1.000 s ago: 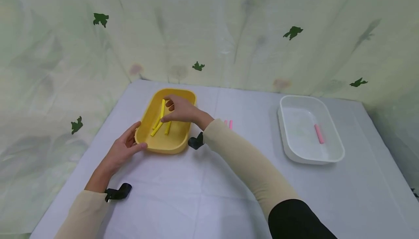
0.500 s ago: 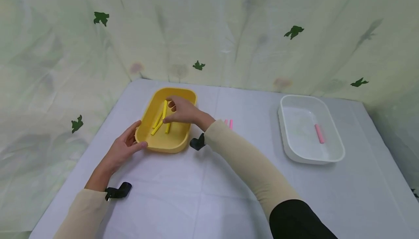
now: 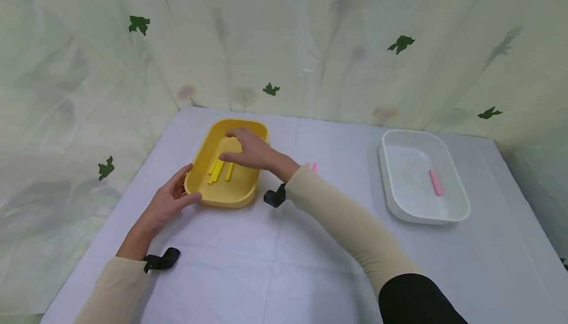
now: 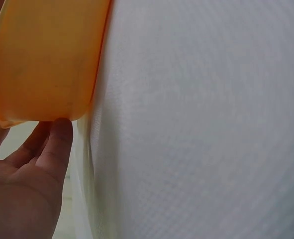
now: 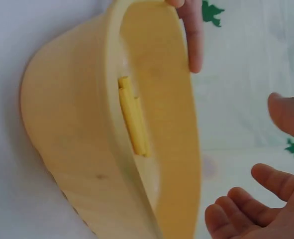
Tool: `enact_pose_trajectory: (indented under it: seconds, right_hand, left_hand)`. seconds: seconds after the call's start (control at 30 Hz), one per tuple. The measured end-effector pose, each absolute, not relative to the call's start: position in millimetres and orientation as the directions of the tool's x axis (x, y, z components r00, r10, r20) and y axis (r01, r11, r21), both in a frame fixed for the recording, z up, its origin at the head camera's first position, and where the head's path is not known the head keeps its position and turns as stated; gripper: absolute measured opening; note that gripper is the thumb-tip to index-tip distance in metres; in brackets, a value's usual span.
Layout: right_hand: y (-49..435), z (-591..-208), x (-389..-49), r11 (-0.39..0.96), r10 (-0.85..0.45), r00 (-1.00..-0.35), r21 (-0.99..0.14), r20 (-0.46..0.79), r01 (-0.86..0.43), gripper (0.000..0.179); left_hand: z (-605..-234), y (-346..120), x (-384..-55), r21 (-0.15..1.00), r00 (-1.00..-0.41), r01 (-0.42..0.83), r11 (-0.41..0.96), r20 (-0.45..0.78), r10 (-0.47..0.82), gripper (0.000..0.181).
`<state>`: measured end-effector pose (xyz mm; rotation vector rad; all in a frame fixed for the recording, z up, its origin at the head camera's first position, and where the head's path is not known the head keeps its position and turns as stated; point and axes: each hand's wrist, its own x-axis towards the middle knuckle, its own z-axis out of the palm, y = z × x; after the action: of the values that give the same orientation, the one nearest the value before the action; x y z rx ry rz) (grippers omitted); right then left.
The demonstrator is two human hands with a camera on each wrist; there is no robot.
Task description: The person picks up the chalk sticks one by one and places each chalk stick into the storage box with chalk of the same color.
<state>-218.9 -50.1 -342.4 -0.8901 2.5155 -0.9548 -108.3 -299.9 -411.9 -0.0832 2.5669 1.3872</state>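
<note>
A yellow tray (image 3: 222,196) stands at the left of the table, several short chalk-like yellow sticks (image 3: 215,171) lying in it side by side. My left hand (image 3: 166,203) rests its thumb and fingertips against the tray's near left corner; in the left wrist view the left thumb (image 4: 57,149) touches the wall. Above the tray my right hand (image 3: 250,150) hovers with thumb and fingers spread apart, nothing between them. The right wrist view shows the right hand (image 5: 271,209) off the sticks (image 5: 132,119), beyond the tray's rim (image 5: 112,64).
A white tray (image 3: 399,210) at the right holds one pink stick (image 3: 435,182). Two more pink sticks (image 3: 314,167) lie on the table behind my right forearm, partly hidden. A patterned curtain (image 3: 310,43) closes off the back.
My right hand has let go of a yellow stick, which now lies beside the others in the tray. Its fingers have spread and lifted. The left hand stays at the corner.
</note>
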Motion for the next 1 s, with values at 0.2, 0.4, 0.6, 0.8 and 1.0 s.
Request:
enact_pose_trajectory:
  seconds: [0.2, 0.4, 0.6, 0.8, 1.0]
  right_hand:
    - [-5.1, -331.2, -196.4, 0.555, -0.671, -0.741, -0.679, -0.022, -0.481, 0.057]
    - [47.6, -329.7, -178.0, 0.537, -0.695, -0.719, -0.673, -0.012, -0.508, 0.053]
    - [94.5, -329.8, -173.9, 0.573, -0.673, -0.74, -0.621, 0.015, -0.534, 0.052]
    - [133.1, -332.8, -167.4, 0.592, -0.637, -0.77, -0.621, 0.03, -0.513, 0.049]
    - [169.8, -334.9, -154.3, 0.592, -0.623, -0.78, -0.615, 0.062, -0.521, 0.047]
  left_hand:
    - [-412.6, -301.7, -107.1, 0.814, -0.975, -0.152, 0.561, -0.216, 0.048, 0.093]
    - [-411.7, -305.6, -104.4, 0.794, -0.973, -0.169, 0.584, -0.228, 0.028, 0.094]
    - [-411.9, -310.0, -103.8, 0.777, -0.973, -0.168, 0.606, -0.229, 0.024, 0.095]
    - [-413.4, -310.2, -103.5, 0.786, -0.974, -0.161, 0.596, -0.223, 0.03, 0.095]
    - [-414.3, -309.7, -104.4, 0.783, -0.975, -0.164, 0.6, -0.222, 0.023, 0.095]
